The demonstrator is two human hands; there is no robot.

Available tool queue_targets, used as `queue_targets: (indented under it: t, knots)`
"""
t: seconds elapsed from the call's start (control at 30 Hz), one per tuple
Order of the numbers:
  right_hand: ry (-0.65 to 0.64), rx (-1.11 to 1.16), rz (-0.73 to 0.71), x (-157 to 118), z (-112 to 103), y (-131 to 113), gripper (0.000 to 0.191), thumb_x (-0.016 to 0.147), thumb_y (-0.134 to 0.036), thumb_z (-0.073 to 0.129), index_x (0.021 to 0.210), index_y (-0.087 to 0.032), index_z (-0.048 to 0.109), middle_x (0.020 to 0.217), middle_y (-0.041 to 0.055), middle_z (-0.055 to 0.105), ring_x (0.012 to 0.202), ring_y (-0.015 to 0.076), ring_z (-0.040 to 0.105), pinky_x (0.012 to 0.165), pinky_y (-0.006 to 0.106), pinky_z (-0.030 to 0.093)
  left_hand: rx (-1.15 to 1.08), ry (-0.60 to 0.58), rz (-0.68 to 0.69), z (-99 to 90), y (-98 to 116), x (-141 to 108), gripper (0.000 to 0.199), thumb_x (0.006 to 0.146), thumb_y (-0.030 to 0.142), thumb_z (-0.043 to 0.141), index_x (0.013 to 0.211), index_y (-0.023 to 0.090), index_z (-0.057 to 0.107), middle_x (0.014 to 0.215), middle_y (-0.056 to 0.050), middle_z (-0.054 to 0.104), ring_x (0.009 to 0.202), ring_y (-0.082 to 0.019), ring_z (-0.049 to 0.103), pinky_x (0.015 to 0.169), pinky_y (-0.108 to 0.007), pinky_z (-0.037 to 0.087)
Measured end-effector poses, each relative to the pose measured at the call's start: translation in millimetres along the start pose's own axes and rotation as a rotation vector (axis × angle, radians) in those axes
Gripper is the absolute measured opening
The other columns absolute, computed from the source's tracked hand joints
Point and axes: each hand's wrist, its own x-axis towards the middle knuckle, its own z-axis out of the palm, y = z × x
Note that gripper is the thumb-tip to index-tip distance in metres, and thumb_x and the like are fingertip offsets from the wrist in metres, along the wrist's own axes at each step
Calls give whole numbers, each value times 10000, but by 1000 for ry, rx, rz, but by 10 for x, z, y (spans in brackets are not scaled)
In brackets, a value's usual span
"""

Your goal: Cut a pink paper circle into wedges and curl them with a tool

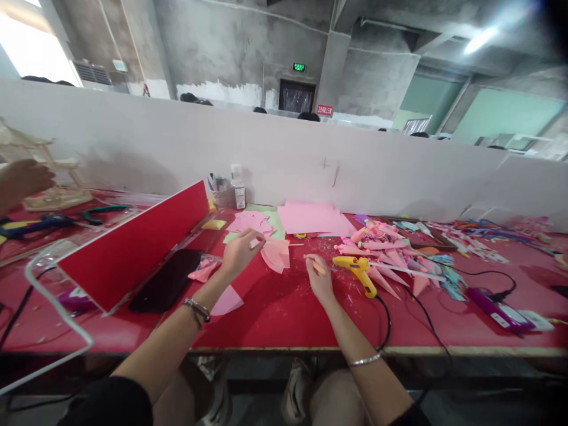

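Note:
My left hand is over the pink paper pieces left of the middle, fingers bent toward the thumb in a pinch. What its fingertips hold, if anything, is too small to make out. Just right of it lies a folded peach-pink paper. My right hand is closed above the red tabletop, thumb and fingers together; a tiny pinkish tip shows at the fingers, its kind unclear. To its right lies a yellow hot glue gun, apart from the hand. Beyond the gun is a pile of pink paper cones.
A red upright board divides the table at left, beside a black phone-like slab. Pink sheets and a white bottle stand toward the partition. A purple power strip lies at right. Another person's hand is far left.

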Motion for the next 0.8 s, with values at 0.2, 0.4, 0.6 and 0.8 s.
queue_targets:
  t: [0.2,0.4,0.6,0.8]
  knots:
    - [-41,0,-11,5,9,10,191,828,-264,404,826,-173,572,840,60,603,825,172,546,774,289,418,-5,-308,107,0,-457,-177,245,820,331,495,954,141,572,1011,-58,589,889,-167,560,780,-378,454]
    - [-88,-8,-15,-6,5,-21,186,829,-256,408,810,-173,574,811,54,599,801,169,547,751,281,417,-35,-335,0,-91,-670,-290,258,829,356,473,935,150,586,964,-51,606,888,-171,561,801,-397,443]
    - [-112,-35,-12,-14,-7,-23,201,833,-256,397,792,-173,575,798,54,601,789,173,547,739,286,415,-240,-271,-100,10,-588,-244,240,777,370,544,811,135,581,777,-14,597,716,-131,550,688,-325,448]
    - [-129,-29,-6,-15,1,-10,202,833,-260,393,796,-173,571,805,54,602,791,170,550,742,284,418,-670,-141,-230,-104,-245,-250,369,809,444,411,986,155,556,811,-49,647,449,-60,375,463,-216,319]
